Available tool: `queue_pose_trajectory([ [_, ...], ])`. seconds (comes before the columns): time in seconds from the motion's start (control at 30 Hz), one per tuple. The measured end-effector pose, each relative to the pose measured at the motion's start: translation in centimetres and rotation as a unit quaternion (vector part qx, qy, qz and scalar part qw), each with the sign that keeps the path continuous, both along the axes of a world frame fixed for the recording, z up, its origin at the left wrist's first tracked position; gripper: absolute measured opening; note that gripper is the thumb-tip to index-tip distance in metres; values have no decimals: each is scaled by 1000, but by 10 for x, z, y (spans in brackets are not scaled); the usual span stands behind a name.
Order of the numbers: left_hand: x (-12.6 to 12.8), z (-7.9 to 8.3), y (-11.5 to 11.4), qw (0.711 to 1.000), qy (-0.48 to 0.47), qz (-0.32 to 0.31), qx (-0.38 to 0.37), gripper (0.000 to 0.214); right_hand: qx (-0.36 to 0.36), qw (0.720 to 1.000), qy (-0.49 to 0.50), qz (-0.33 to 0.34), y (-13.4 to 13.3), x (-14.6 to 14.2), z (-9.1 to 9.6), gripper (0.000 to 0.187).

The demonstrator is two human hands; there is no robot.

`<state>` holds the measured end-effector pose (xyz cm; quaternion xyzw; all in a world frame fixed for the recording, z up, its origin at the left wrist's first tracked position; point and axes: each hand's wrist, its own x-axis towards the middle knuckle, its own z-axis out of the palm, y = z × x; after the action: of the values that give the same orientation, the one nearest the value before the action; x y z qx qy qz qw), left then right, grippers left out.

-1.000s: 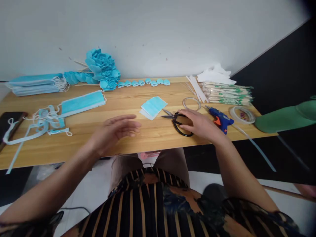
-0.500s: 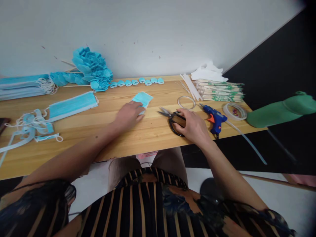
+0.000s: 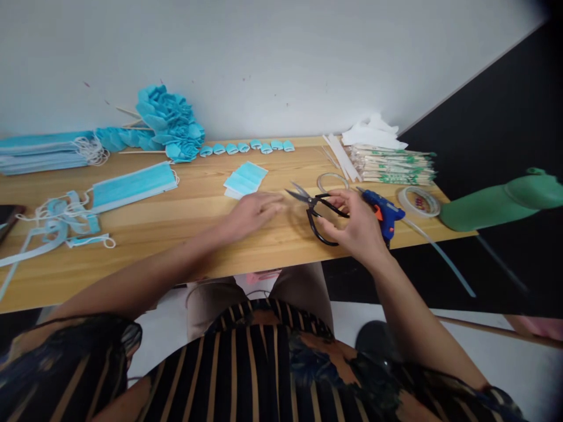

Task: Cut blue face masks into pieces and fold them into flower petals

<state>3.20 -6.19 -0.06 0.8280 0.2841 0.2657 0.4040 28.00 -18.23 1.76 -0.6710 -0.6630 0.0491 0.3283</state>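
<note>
Black-handled scissors [image 3: 310, 202] are in my right hand [image 3: 358, 225], raised slightly off the wood with their blades parted and pointing left. Its fingers and thumb grip the handle loops. My left hand [image 3: 253, 220] reaches towards the blades, fingers extended, holding nothing and a little blurred. Just beyond it lies a cut piece of blue mask fabric [image 3: 247, 177], with a paler layer showing at its lower left edge. A whole blue face mask [image 3: 134, 186] rests farther left.
Mask strips [image 3: 55, 225] lie at left, before stacked masks [image 3: 44, 153] and blue fabric flowers [image 3: 169, 123]. Small folded blue pieces [image 3: 244, 147] line the back. A glue gun [image 3: 387, 214], tape roll [image 3: 417, 202], wrapped chopsticks [image 3: 393, 164] and green bottle [image 3: 492, 202] stand right.
My left hand has let go of the blue fabric piece and moved right towards the scissors. My right hand has lifted the scissors slightly and shifted right.
</note>
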Motion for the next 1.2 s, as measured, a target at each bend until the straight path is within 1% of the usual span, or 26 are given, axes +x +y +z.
queue_pose_trajectory([
  [0.07,-2,10,1,993,-52,49,-98,44,24,998,-49,35,-7,-5,6,47],
  [0.1,-3,15,0,986,-71,62,-140,45,28,996,-67,46,-10,-7,8,44],
  [0.17,-4,24,-3,973,-85,65,-204,40,23,994,-92,58,-13,-10,13,41],
  [0.23,-3,28,-7,964,-77,44,-250,32,16,991,-114,63,-13,-12,16,40],
  [0.3,-1,30,-11,955,-73,26,-286,26,15,988,-132,73,-12,-13,18,40],
  [0.43,5,26,-18,936,-81,43,-341,24,24,983,-157,94,-12,-15,17,38],
  [0.57,7,21,-23,923,-86,65,-369,23,37,978,-170,112,-16,-20,15,35],
  [0.63,4,23,-25,917,-94,99,-376,22,36,978,-168,120,-18,-21,14,35],
  [0.7,-5,30,-28,917,-119,148,-352,21,31,981,-157,114,-20,-18,15,37],
  [0.77,-22,41,-34,926,-156,186,-288,23,26,989,-128,76,-18,-11,15,41],
  [0.8,-33,47,-39,934,-155,190,-261,24,19,993,-108,47,-16,-6,14,45],
  [0.83,-46,53,-46,942,-138,186,-241,26,7,996,-87,15,-12,-2,13,48],
  [0.9,-74,58,-66,960,-69,138,-236,29,-20,998,-55,-38,0,3,9,54],
  [0.93,-88,56,-79,964,-36,115,-235,30,-32,997,-50,-55,6,3,6,54],
  [0.97,-102,51,-93,968,-3,95,-234,28,-40,996,-52,-67,13,1,3,53],
  [1.0,-116,42,-108,969,32,79,-233,27,-46,994,-59,-75,20,-2,-1,51],
  [1.03,-130,30,-123,969,64,79,-227,27,-50,993,-72,-77,26,-7,-5,49],
  [1.07,-144,15,-137,968,85,89,-218,28,-53,992,-89,-77,30,-12,-8,45],
  [1.13,-174,-20,-161,960,125,122,-217,29,-50,988,-129,-74,35,-20,-14,38],
  [1.17,-190,-39,-170,959,127,145,-209,27,-45,985,-147,-73,36,-22,-16,34],
  [1.2,-206,-56,-177,957,121,185,-190,25,-39,983,-162,-73,35,-22,-18,32],
])
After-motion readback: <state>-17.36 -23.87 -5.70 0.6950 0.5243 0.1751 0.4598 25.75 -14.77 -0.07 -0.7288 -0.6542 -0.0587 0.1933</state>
